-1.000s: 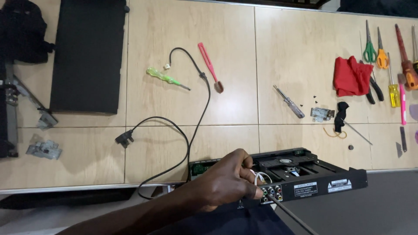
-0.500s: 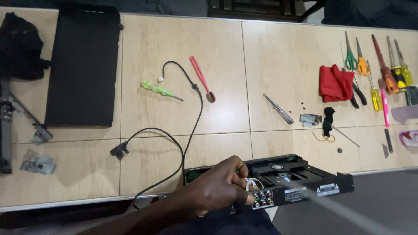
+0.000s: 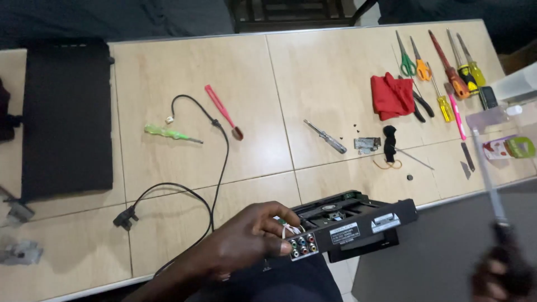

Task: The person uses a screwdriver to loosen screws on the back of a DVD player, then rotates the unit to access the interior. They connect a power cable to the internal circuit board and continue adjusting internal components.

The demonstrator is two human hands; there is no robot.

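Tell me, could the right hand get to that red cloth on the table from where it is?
Probably yes, though not empty-handed. The right hand is low at the table's near edge, gripping a long thin tool. The red cloth lies in the open farther back, nothing on top of it; only small tools lie between.

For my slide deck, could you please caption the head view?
Left hand grips a black player chassis at the table edge; right hand raises a blurred screwdriver.
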